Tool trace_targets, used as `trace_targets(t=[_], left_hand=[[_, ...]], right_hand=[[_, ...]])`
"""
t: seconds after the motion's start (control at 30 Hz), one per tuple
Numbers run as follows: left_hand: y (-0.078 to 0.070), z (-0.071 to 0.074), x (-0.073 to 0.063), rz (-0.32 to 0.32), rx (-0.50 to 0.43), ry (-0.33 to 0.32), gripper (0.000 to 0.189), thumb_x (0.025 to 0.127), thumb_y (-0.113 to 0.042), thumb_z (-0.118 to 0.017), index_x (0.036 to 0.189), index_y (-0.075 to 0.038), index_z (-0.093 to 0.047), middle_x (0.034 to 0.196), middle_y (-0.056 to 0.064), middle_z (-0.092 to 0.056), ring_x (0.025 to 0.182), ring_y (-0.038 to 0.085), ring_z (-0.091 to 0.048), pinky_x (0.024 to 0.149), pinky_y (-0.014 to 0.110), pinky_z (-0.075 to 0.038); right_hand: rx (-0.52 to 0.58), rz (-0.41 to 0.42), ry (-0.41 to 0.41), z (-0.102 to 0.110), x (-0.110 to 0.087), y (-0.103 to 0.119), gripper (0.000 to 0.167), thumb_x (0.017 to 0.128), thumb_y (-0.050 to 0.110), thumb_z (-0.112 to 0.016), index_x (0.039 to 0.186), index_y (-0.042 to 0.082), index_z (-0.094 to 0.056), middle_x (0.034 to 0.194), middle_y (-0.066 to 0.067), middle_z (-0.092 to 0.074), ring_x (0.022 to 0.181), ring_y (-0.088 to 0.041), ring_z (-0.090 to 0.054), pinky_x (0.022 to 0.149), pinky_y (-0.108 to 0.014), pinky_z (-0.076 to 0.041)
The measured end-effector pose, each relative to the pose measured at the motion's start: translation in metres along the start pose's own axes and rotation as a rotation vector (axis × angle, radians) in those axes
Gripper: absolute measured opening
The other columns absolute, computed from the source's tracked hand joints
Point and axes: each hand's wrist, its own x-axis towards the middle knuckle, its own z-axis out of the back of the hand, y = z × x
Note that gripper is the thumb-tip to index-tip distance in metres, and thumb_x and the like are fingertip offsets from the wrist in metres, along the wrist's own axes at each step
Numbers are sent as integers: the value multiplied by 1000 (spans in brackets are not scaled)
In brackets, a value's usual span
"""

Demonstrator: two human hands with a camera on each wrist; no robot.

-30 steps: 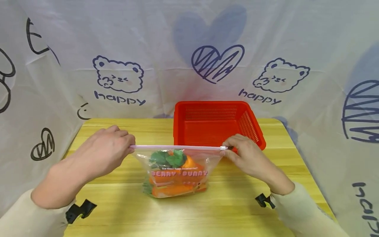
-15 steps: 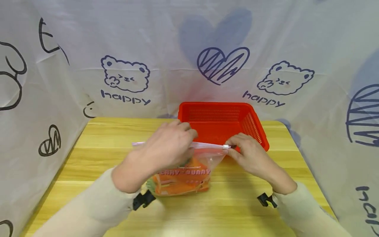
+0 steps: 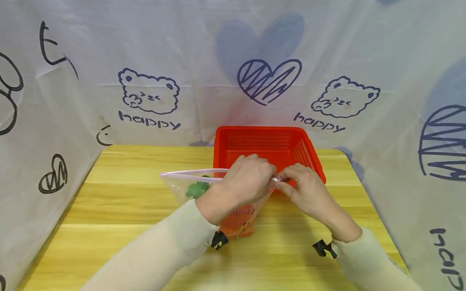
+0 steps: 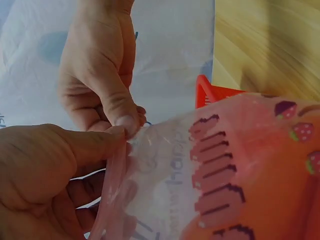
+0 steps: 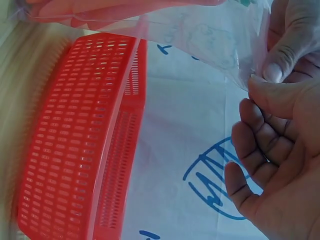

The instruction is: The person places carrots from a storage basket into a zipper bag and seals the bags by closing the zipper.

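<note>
A clear zip bag point(image 3: 243, 220) with a pink zip strip and pink lettering hangs between both hands. Orange things point(image 4: 272, 200) and green leaves point(image 3: 198, 189) show through its plastic. Its mouth stands parted at the left end of the strip. My left hand point(image 3: 247, 180) pinches the strip near the right end, covering much of the bag in the head view. Right beside it, my right hand point(image 3: 307, 196) pinches the bag's right corner between thumb and forefinger. In the right wrist view, the two thumbs nearly meet at that corner.
Behind the bag, a red plastic basket point(image 3: 221, 139) with slotted walls stands at the back of the wooden table point(image 3: 120, 194). A white cloth point(image 3: 204, 48) with drawn bears and hearts hangs around the table's back and sides.
My left hand has let go of the strip's left end and moved right along it to the right corner. The bag's mouth has parted at the left. My right hand keeps its place.
</note>
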Motion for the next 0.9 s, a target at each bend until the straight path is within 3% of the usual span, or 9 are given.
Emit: trace_targets(t=[0.3, 0.43, 0.57, 0.7, 0.9], left_hand=[[4, 6, 0, 29, -65, 42, 14, 97, -25, -71, 85, -25, -78, 64, -10, -60, 70, 15, -56, 66, 30, -44], [13, 13, -4, 65, -95, 71, 17, 100, -22, -68, 89, -23, -81, 68, -10, -64, 68, 15, -59, 64, 31, -46], [22, 16, -10, 75, -80, 53, 21, 100, -20, -67, 83, -22, -79, 67, -9, -63, 67, 16, -58, 62, 31, -46], [23, 17, -14, 84, -58, 34, 25, 100, -20, -67, 76, -21, -73, 62, -8, -58, 66, 17, -55, 62, 32, -45], [19, 16, -18, 68, -3, 13, 12, 99, -23, -70, 91, -21, -79, 80, -7, -72, 76, 17, -55, 70, 32, -45]], right_hand=[[22, 47, 14, 6, 0, -2, 12, 90, 12, -82, 87, 19, -73, 87, 8, -70, 87, -16, -59, 81, -41, -49], [31, 12, 31, 11, -1, -6, 11, 91, 13, -82, 88, 20, -73, 88, 7, -70, 87, -16, -59, 79, -39, -50], [50, -11, 45, 12, 0, -6, 9, 92, 14, -81, 92, 18, -73, 93, 4, -70, 90, -17, -60, 81, -40, -51], [63, 20, 33, 11, 3, -1, 10, 92, 16, -82, 96, 16, -73, 96, 4, -71, 95, -19, -63, 85, -43, -54], [9, 85, -16, 7, 5, 5, 11, 91, 15, -82, 92, 15, -72, 89, 5, -70, 89, -18, -60, 82, -40, -51]])
